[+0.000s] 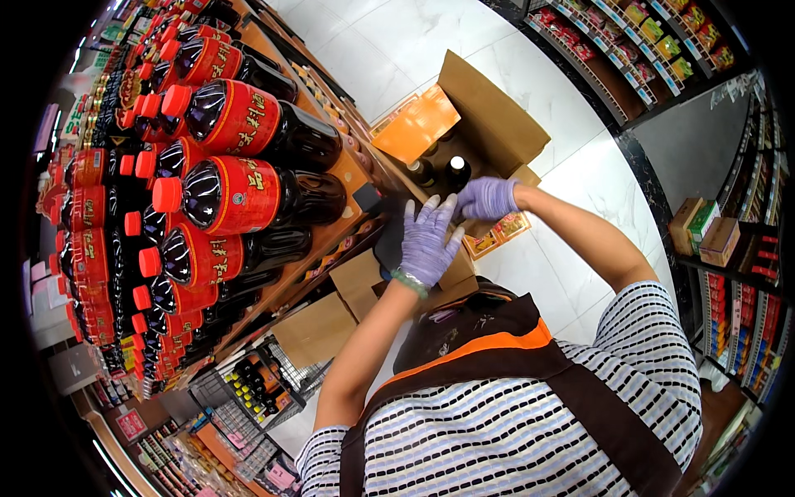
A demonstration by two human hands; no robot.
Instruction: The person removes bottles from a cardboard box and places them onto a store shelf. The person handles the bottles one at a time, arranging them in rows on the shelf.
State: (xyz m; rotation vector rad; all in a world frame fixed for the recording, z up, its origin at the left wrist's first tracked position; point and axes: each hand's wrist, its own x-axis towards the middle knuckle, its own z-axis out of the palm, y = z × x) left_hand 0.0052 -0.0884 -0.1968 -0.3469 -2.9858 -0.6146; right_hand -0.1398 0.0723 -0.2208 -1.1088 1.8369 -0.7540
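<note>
In front of me is an open cardboard box [490,118] with its flaps raised. A dark bottle with a white cap [458,163] stands inside, and beside it is a second dark bottle [422,174]. My left hand [428,239], in a thin purple glove with a green bead bracelet at the wrist, lies over the box's near side with fingers spread. Close to those fingertips, my gloved right hand [487,199] reaches into the box with fingers bent. Whatever lies under its fingers is hidden. An orange printed flap [416,127] leans over the box's far left side.
Large dark bottles with red labels [239,192] stand in rows on a wooden display shelf [354,158] to the left. Flattened cardboard [317,329] lies near a wire shopping cart [292,397] with bottles. Stocked shelves [627,56] line the right, across white floor tiles [577,180].
</note>
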